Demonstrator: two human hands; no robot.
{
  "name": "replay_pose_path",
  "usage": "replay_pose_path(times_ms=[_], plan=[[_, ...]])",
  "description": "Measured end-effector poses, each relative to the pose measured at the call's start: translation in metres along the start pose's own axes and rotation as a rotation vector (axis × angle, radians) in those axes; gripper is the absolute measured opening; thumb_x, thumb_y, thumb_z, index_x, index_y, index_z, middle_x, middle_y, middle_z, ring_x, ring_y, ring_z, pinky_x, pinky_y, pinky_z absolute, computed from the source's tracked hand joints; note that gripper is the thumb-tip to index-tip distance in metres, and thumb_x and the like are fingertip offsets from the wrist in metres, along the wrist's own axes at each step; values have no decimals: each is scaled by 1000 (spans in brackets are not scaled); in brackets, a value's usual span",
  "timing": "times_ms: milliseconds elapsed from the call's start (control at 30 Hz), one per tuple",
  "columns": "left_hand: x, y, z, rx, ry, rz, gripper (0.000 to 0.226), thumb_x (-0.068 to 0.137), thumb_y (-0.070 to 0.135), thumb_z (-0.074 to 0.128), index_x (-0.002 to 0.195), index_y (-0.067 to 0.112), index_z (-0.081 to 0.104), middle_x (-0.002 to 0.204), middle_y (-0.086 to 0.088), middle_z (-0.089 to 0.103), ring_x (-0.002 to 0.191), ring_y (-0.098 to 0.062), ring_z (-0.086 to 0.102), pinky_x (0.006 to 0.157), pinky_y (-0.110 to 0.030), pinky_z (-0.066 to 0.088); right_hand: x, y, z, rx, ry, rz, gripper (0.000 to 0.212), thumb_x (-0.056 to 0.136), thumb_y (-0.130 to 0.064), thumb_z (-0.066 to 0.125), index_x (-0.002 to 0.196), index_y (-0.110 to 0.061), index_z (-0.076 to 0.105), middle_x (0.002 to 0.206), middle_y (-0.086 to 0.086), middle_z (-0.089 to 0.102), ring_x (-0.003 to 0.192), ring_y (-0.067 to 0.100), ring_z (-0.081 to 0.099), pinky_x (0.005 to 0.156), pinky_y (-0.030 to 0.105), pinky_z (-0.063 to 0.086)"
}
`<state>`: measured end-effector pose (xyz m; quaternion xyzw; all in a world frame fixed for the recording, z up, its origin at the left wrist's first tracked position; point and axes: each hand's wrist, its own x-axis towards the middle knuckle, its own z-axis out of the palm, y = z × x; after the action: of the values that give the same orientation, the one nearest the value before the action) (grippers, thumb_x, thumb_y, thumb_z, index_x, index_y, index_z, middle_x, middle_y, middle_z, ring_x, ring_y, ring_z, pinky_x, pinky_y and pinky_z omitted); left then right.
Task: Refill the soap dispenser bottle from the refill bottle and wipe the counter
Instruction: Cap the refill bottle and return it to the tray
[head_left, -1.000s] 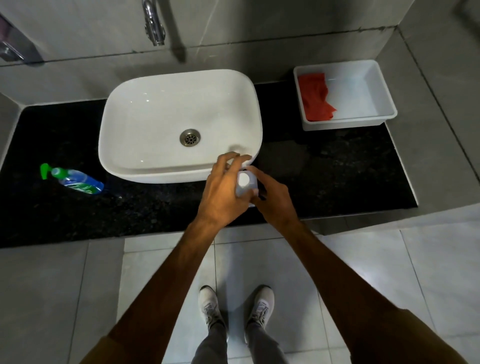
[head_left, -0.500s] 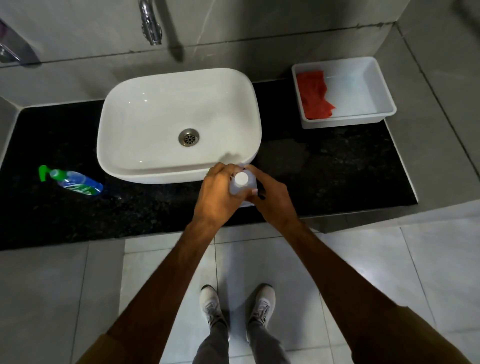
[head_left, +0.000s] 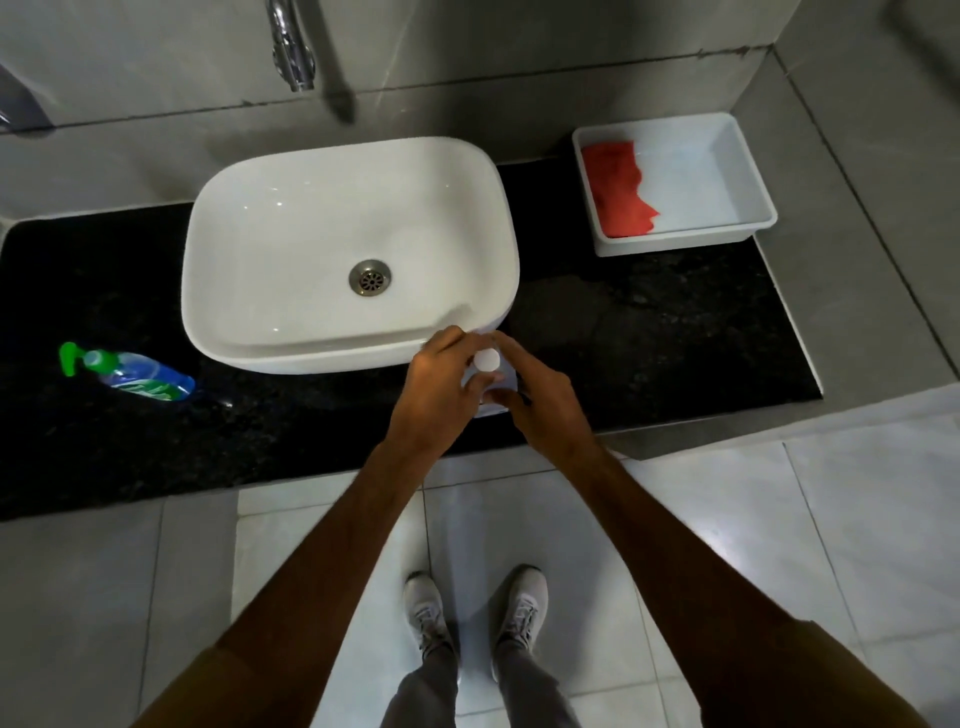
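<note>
A white refill bottle (head_left: 491, 387) with a round white cap (head_left: 487, 359) stands upright on the black counter (head_left: 649, 338), just in front of the sink's right front corner. My left hand (head_left: 439, 392) wraps its left side, fingers curled by the cap. My right hand (head_left: 543, 408) holds its right side, and most of the bottle's body is hidden between my hands. A blue soap dispenser bottle (head_left: 140, 375) with a green pump lies on its side at the counter's left. A red cloth (head_left: 618, 197) lies in a white tray.
A white basin (head_left: 249, 312) sits mid-counter under a chrome tap (head_left: 293, 47). The white tray (head_left: 748, 208) stands at the counter's back right, against the grey wall. My shoes (head_left: 472, 608) are on the tiled floor below the counter's front edge.
My left hand's fingers have curled in from above the bottle to its side, so the round cap now shows. The bottle and my right hand have hardly moved.
</note>
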<state>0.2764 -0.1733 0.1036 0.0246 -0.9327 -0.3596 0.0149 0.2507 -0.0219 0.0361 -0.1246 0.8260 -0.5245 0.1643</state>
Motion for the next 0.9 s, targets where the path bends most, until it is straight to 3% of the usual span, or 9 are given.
replay_pose_path(times_ms=[67,133,233,300,500,567,667,767,900], plan=[[-5,-2,3,-21,1,10,43,93,21,75,133,8,65,130,-12,67,124,-27,62,111,-35,50,-5,2,7,-13,25,-13,57,101,-24,63,154,-24,44,150,5,58,138,13,56,111,28,51],[-13,-6,5,-55,1,26,51,97,33,69,142,11,58,142,-9,61,136,-23,54,118,-37,44,-9,-1,16,-25,63,8,66,98,-34,65,156,-13,42,153,11,54,141,20,53,116,34,48],[-28,-18,5,58,70,31,57,102,51,52,144,13,54,148,-8,57,140,-23,50,118,-44,43,-14,-13,33,-74,175,47,82,87,-54,58,160,-27,32,157,-1,49,143,10,48,118,27,43],[-33,-26,0,155,102,25,60,103,55,41,146,14,53,151,-11,55,142,-28,48,117,-49,44,-13,-19,45,-107,257,91,85,87,-55,65,159,-26,31,154,1,52,141,16,52,117,35,47],[-17,-45,-19,354,-40,129,71,103,61,29,161,20,28,171,-10,24,158,-34,18,127,-56,22,-26,-31,51,-256,450,155,79,88,-56,70,155,-25,41,136,5,66,119,21,69,96,32,61],[-1,-34,-23,338,-44,159,72,102,60,30,162,19,28,171,-11,24,159,-35,18,128,-55,20,-34,-35,33,-301,492,191,85,82,-52,80,155,-31,40,134,2,67,115,19,70,93,23,57],[30,-2,-21,321,-19,204,69,103,56,34,159,17,35,167,-12,32,156,-36,26,125,-55,27,-36,-45,-17,-320,542,260,92,71,-49,84,150,-44,36,128,-2,69,113,25,70,93,33,58],[65,34,-3,326,-5,302,63,103,51,43,154,14,44,162,-13,41,151,-37,36,121,-55,34,-20,-54,-82,-324,573,240,91,71,-47,83,149,-42,37,127,2,70,115,32,69,94,43,59],[113,64,41,387,-55,347,60,101,51,41,148,16,54,156,-12,51,147,-36,44,120,-54,35,28,-52,-165,-373,667,203,88,74,-52,84,148,-40,39,128,2,71,117,35,68,94,42,57]])
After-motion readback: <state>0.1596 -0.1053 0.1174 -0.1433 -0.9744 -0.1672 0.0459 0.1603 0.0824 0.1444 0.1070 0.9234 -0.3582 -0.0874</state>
